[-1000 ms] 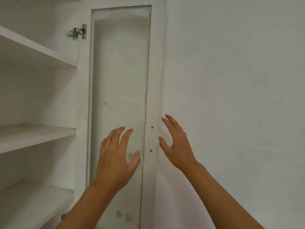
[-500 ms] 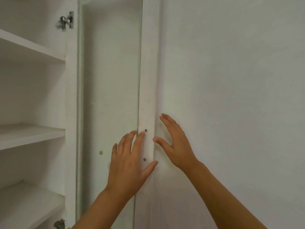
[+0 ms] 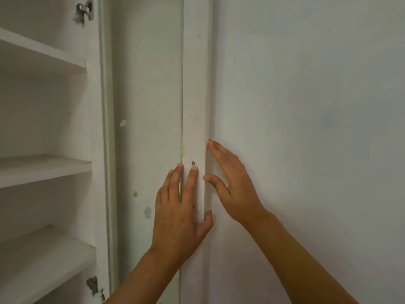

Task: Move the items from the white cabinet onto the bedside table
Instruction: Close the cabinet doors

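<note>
White cabinet [image 3: 94, 139] stands open, its shelves [image 3: 43, 167] visible to the left of the door. No items can be seen on the visible parts of the shelves; the bedside table is out of view.

The door [image 3: 149, 106] is swung wide, its outer edge strip [image 3: 195, 95] lying against or just beside the wall [image 3: 306, 106]; whether the two touch cannot be told. A small screw [image 3: 193, 163] sits in the edge strip.

Left hand [image 3: 179, 211]: grip spread, fingers straight and laid flat on the door's edge strip, fingertips [image 3: 194, 170] just below the screw, thumb reaching toward the wall side of the strip. It holds nothing.

Right hand [image 3: 232, 185]: grip spread, fingers straight and together, pointing up along the seam between door edge and wall, thumb extended toward the strip. It appears to rest against the wall just right of the door; it holds nothing.

Two hinges are fixed to the cabinet frame left of the door: an upper hinge [image 3: 84, 10] and a lower hinge [image 3: 94, 286], with chipped paint around each. Small marks and chips [image 3: 148, 212] show on the door panel left of the left hand.
</note>
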`<state>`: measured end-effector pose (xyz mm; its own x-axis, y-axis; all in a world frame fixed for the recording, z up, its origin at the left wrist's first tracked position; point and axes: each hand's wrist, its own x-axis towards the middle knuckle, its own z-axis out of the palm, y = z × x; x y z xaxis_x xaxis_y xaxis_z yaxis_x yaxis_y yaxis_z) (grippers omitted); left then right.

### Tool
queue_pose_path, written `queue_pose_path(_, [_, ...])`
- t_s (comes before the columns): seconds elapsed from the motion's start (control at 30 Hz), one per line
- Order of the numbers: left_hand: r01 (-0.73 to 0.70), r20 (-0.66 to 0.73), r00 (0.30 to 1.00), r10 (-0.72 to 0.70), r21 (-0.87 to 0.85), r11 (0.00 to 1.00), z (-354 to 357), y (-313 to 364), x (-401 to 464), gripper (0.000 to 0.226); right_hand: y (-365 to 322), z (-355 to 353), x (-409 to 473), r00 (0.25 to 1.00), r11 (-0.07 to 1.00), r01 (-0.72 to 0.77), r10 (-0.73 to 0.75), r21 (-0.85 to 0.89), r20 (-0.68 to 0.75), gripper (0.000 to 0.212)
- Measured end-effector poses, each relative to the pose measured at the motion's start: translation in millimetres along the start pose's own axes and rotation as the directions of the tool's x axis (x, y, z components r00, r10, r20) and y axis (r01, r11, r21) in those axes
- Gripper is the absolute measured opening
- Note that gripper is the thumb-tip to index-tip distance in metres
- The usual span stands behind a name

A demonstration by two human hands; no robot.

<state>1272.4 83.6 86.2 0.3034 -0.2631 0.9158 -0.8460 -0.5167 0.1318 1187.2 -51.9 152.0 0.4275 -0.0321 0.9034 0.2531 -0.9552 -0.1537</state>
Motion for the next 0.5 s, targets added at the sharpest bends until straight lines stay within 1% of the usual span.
queue_pose_path(0.1, [-0.016, -0.036, 0.999, 0.015, -0.027, 1.000, 0, -2, -2, 0.106, -2, 2, -3, 1.000, 1.000, 0.018, -0.018, 0.010, -0.005, 0.059])
queue_pose_path(0.23, [-0.016, -0.044, 0.999, 0.013, -0.054, 0.998, -5, -2, -5, 0.107, -8, 5, -6, 1.000, 1.000, 0.014, -0.013, 0.020, -0.016, 0.059])
queue_pose_path(0.4, [-0.001, 0.005, 1.000, 0.002, -0.099, 0.995, -21, -7, -12, 0.109, -28, 5, -10, 1.000, 0.999, 0.009, -0.008, 0.043, -0.028, 0.061])
queue_pose_path(0.5, [-0.002, 0.029, 1.000, 0.006, -0.157, 0.988, -37, -16, -20, 0.111, -48, 5, -13, 0.999, 0.998, 0.019, -0.017, 0.051, -0.036, 0.062])
